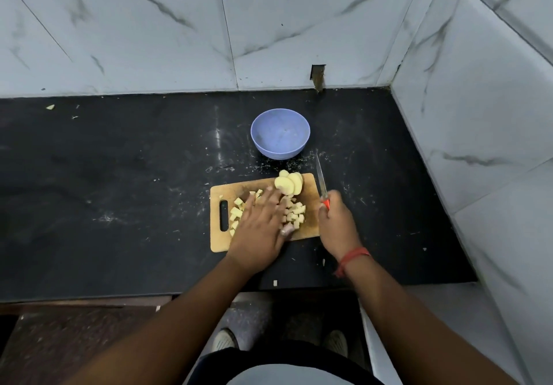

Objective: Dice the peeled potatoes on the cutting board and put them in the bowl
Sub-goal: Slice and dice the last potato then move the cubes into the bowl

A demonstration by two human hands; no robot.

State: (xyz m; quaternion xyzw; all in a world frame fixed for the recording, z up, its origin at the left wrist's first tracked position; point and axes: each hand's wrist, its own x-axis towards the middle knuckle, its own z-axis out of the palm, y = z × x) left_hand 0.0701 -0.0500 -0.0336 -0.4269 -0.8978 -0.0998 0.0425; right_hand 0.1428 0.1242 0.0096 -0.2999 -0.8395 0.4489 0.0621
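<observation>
Marble-patterned wall tiles (179, 25) are rising behind and to the right of a black countertop (104, 190), which is showing pale smears and crumbs across its surface. At the far left of the counter a small potato scrap (50, 107) is lying by itself, well apart from everything else. Right of centre, a wooden cutting board (217, 241) is lying flat, its handle slot (223, 216) at the left end. Potato dice (291, 215) are lying scattered over the board's middle, some of them hidden under the left hand (258, 229). That hand is lying palm down with fingers stretched flat and spread over the cubes, gripping nothing that can be seen; the thumb is reaching toward the board's near edge. At the board's far right corner, sliced potato rounds (288, 184) are leaning against one another, uncut, just beyond the left fingertips. Farther back on the counter, beyond the board and apart from it, a blue bowl (280, 133) is standing upright, its inside showing no potato. Just right of the board, the right hand (336, 223) is wrapping its fingers around the red handle of a knife (321, 184), the blade pointing away toward the far side, alongside the board's right edge. A red thread band (353, 257) is circling the right wrist. A small pale scrap (275, 283) is lying near the counter's near edge, between the forearms. Below, two light shoes (224, 339) are standing on a speckled floor.
</observation>
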